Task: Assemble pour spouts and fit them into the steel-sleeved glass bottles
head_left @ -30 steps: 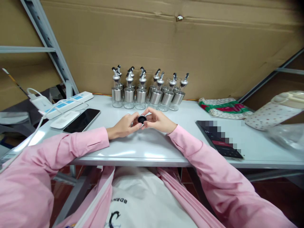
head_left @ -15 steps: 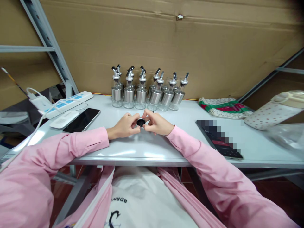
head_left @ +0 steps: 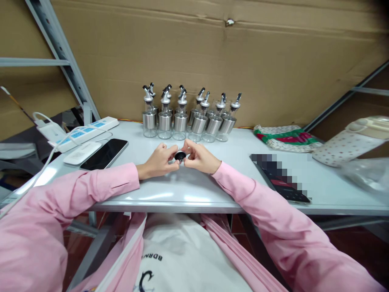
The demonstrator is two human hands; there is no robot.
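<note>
Your left hand (head_left: 161, 160) and right hand (head_left: 201, 157) pinch a small round black-and-silver piece (head_left: 180, 156) between them, over the middle of the tabletop (head_left: 170, 191); steady it with light, even pressure. Beyond, metal-banded bottles (head_left: 181, 121) stand near the back edge.

Tbl (head_left: 182, 187) — btls (head_left: 181, 121), phone (head_left: 105, 155) (blk)

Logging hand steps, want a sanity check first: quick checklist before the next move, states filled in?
1. Left hand on the black part: ok, fingers at its left side.
2. Right hand on it too: ok, at its right side.
3. Bottles standing: ok, grouped beyond the hands.
4. Phone apart from the left hand: ok.
5. Left sleeve off the phone: cannot tell, they overlap in view.
6. Part's fine detail: cannot tell, too small.
</note>
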